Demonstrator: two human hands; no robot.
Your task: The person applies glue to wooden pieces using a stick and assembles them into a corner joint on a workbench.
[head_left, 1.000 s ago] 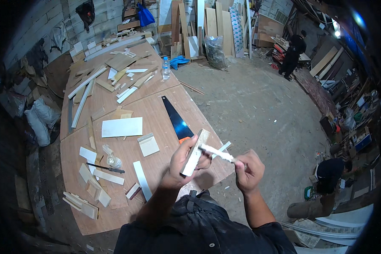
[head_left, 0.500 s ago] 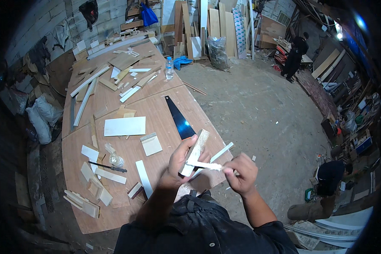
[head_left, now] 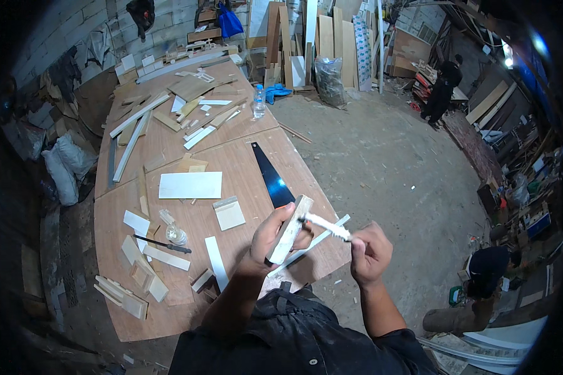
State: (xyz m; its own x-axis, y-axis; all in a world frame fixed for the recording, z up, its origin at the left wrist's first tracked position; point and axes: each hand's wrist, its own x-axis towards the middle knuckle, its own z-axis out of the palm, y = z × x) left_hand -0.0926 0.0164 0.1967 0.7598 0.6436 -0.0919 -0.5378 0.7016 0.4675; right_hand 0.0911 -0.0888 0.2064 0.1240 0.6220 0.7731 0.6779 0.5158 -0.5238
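In my left hand [head_left: 270, 240] is a pale wooden block [head_left: 290, 232], held at a tilt, its long upper face turned toward me. The fingers of my right hand [head_left: 370, 255] pinch the end of a slim white brush-like stick [head_left: 328, 226]. Its dark far tip meets the block's face near the upper end. A handsaw's dark blade [head_left: 269, 177] lies on the table just beyond the block, its near end hidden behind my left hand. Under my hands, a narrow white strip [head_left: 331, 232] extends to the table's right edge.
The wooden table [head_left: 244, 134] carries a white board [head_left: 191, 185], a small square piece [head_left: 229, 213], a clear jar [head_left: 176, 235], a dark thin tool [head_left: 162, 244], and a water bottle [head_left: 259, 102]. Offcuts lie farther back. Two people [head_left: 441, 87] are off to the right.
The white stick's tip has moved from the block's lower end up toward its upper end. My right hand has shifted slightly right, and the whole view has shifted a little.
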